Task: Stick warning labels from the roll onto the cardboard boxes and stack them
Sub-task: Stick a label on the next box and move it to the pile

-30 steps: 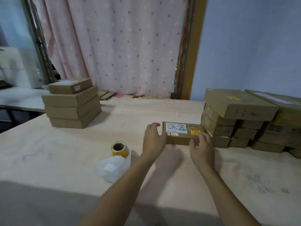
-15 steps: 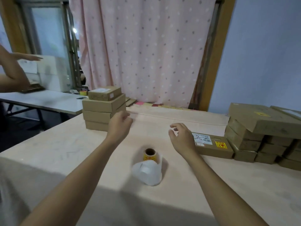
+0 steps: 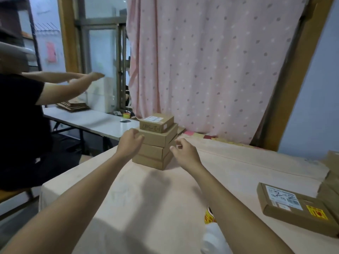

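The stack of boxes (image 3: pixel 152 152) stands between the left grip (image 3: pixel 131 142) and the right grip (image 3: pixel 183 153), both loosely curled and empty (likely ready to lift one box); the label roll (image 3: pixel 209 216) lies behind the right grip.

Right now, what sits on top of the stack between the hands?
A small box with a white label tops the stack. The left hand hides part of its left side.

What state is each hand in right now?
Left hand: open, loosely curled, empty, at the box stack.
Right hand: open, loosely curled, empty.
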`<state>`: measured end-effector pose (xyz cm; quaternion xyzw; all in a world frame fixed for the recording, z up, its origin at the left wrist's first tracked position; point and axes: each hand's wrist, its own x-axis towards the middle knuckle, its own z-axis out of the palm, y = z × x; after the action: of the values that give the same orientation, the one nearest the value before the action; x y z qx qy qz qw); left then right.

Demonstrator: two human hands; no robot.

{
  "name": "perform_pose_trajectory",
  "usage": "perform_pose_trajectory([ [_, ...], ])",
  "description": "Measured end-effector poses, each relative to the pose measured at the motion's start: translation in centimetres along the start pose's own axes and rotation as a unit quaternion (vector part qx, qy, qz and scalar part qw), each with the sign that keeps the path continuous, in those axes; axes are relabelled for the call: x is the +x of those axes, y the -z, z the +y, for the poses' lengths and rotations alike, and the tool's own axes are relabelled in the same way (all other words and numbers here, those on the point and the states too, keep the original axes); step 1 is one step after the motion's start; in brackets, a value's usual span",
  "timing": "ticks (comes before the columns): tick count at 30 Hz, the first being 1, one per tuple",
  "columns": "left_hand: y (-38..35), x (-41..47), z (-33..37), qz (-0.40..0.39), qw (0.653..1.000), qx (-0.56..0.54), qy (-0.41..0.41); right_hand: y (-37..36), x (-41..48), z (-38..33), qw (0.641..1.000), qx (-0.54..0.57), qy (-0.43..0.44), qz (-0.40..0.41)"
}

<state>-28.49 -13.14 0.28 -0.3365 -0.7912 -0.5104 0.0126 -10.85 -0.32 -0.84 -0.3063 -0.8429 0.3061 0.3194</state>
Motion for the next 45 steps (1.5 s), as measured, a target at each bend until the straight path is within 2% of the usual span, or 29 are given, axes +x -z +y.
perform_pose_trajectory([
  [7,-2.6,5.9,-0.9,0.014,0.999,-0.038,0.020,-3.7,6.3,-1.3,0.999,0.012,-0.018,-0.023],
  [15,-5.4,10.4,-1.7,0.029,0.998,-0.052,0.031,-6.9,11.5,-1.7,0.999,0.035,-0.026,-0.014],
  [21,-6.3,11.1,-3.0,-0.002,0.995,0.075,-0.065,-8.1,12.2,-1.1,0.997,0.058,-0.041,-0.014],
  [24,-6.4,10.4,-2.5,-0.002,0.996,0.038,-0.077,-7.6,11.9,-0.9,0.996,0.078,-0.034,0.016],
  [30,-6.8,7.0,0.3,0.074,0.990,-0.091,-0.081,-4.7,8.9,-1.2,0.981,0.162,-0.008,0.104],
  [36,-7.8,0.6,5.1,0.117,0.963,-0.229,-0.079,1.5,4.6,-0.6,0.941,0.253,-0.006,0.225],
  [40,-9.7,-4.1,8.2,0.088,0.960,-0.256,-0.070,6.4,0.6,1.1,0.923,0.268,0.010,0.275],
  [45,-12.4,-11.4,11.8,0.035,0.953,-0.283,-0.106,12.5,-5.9,4.7,0.925,0.264,-0.004,0.274],
])
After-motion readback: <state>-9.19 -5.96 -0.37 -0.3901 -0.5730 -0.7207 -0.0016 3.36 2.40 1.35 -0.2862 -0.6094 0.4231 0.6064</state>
